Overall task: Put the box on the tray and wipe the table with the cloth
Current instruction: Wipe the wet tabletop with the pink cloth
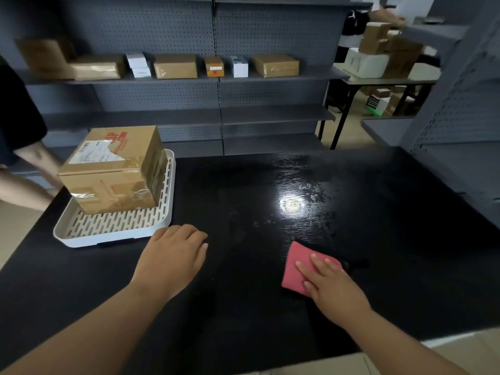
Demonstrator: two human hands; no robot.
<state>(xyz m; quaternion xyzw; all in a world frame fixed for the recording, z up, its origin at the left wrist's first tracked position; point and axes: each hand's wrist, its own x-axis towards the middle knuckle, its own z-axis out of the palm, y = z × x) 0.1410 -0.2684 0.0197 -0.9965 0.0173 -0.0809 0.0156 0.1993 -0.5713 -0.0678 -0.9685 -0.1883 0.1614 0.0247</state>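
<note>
Bench (243, 293): black, wood-grained, glossy with glare. Tray (113, 234), at the bench's far left: cream plastic, slotted floor, rounded corners. Box (113, 169), on the tray: brown cardboard, clear tape, white shipping label, red lettering partly covered, unreadable. Cloth (297, 263), on the bench right of centre: pink, square. Right hand (332, 285): flat, fingers spread on the cloth. Left hand (173, 253): open, empty, palm down beside the tray.
</note>
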